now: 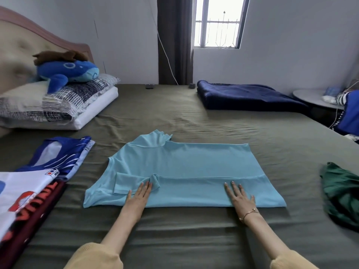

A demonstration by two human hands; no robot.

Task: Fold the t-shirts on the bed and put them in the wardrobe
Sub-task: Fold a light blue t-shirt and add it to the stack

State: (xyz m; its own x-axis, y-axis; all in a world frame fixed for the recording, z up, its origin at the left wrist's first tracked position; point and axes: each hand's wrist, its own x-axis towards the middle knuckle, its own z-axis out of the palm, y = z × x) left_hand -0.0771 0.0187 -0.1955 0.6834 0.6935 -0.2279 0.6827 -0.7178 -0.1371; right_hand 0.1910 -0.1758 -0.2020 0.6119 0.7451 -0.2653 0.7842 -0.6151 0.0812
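Lying under flat fingers (pixel 144 188): light-blue t-shirt (pixel 184 167)

near edge: bare olive bed sheet (pixel 174 235) between the 2 forearms and in front of the light blue t-shirt (pixel 184 167), open for a pass.
left side: stacked printed shirts (pixel 29 193) lie near the t-shirt's left edge, narrow strip of sheet between.
right side: crumpled green garment (pixel 342 193) near the bed edge, wider bare sheet between it and the t-shirt.
far middle: open sheet beyond the t-shirt.
far left: pillows (pixel 54 105) with blue plush toy (pixel 68 71) on top block that corner.
far right: folded navy blanket (pixel 246 98) blocks that corner.
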